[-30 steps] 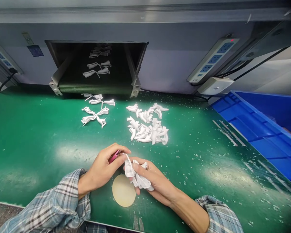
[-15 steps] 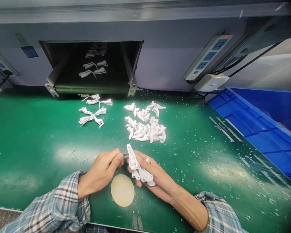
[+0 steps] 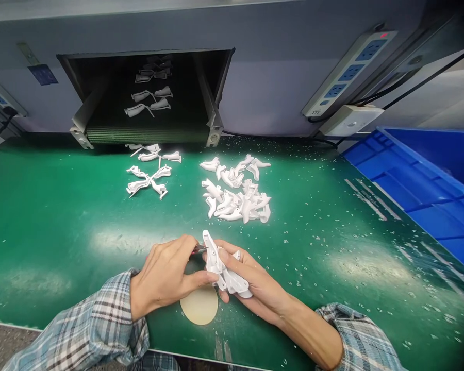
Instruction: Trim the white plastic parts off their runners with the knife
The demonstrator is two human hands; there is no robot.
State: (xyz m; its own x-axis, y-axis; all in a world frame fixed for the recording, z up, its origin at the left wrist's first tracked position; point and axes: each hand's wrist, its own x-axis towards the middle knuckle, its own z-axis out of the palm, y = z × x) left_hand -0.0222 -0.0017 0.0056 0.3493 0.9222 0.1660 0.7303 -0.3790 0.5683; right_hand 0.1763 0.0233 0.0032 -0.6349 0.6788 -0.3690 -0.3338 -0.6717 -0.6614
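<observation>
Green workbench (image 3: 62, 257), dark conveyor opening (image 3: 104, 87) behind; two heaps of white plastic parts (image 3: 235, 198) lie before it, more on belt. Blue plastic crate (image 3: 429, 166) at right. Power strip (image 3: 348, 74) on wall; blue sticker (image 3: 42, 74) unreadable. Your right hand (image 3: 251, 281) curls round white part (image 3: 224, 268), above tan round pad (image 3: 199, 305). Your left hand (image 3: 162, 275) pinches small red-handled tool (image 3: 198, 250), tip just beside part; thumb touches part.

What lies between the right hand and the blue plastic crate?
Head view: the green work mat, strewn with small clear specks, lies between the right hand and the blue plastic crate.
</observation>
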